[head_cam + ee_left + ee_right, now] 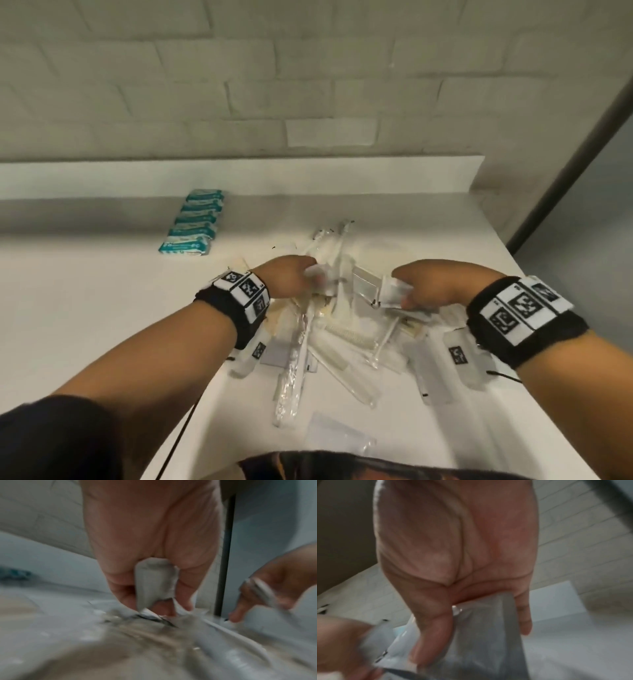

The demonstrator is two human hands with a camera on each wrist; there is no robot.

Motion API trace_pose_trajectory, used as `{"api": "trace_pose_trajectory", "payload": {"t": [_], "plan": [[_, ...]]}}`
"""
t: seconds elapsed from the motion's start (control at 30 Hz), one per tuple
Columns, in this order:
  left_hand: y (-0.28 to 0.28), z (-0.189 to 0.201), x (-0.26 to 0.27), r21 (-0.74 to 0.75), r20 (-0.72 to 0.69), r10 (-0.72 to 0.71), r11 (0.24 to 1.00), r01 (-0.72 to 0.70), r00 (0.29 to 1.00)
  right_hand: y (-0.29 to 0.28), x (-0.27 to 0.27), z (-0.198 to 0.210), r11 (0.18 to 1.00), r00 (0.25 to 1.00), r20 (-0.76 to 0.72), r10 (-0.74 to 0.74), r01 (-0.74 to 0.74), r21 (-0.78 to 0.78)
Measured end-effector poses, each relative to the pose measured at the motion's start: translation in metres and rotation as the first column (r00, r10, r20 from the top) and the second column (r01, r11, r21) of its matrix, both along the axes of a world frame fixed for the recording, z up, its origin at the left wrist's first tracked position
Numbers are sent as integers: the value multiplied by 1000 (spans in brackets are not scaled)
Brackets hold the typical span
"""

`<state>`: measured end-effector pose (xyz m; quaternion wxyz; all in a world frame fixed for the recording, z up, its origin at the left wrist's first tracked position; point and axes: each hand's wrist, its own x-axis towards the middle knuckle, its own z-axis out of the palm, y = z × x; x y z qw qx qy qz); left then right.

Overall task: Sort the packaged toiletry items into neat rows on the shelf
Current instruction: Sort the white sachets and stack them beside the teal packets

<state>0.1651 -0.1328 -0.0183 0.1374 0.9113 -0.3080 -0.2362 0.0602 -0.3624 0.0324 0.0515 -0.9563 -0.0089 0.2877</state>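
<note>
While left hand [291, 277] pinches packet [317, 272], right hand [431, 284] grips sachet [394, 291] over pile [342, 329].

We see our right hand [453, 555] from the palm side, thumb and fingers pinching a grey-white packet [481, 635] that hangs toward six o'clock. Our left hand [337, 642] blurs at eight o'clock; white brick wall [582, 545] at two.

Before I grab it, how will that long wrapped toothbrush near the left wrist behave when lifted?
The wrapped toothbrush probably stays stiff along its length, since it lies straight across the pile. Its crinkled clear wrapper looks slippery, so it may slide in the fingers. Being thin, it is likely light, and could drag neighbouring packets along.
</note>
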Motion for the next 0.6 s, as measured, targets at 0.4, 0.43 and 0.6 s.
{"api": "trace_pose_trajectory", "payload": {"t": [0.4,0.43,0.6], "plan": [[31,11,54,-147,134,499,864,-481,856,31,28,-21,984,995,32,90,-94,152],[31,10,58,-107,166,469,883,-457,868,30,29,-24,988,996,1,86,-85,128],[28,7,66,100,249,242,957,-273,938,2,37,-14,993,998,-15,-63,65,104]]}}
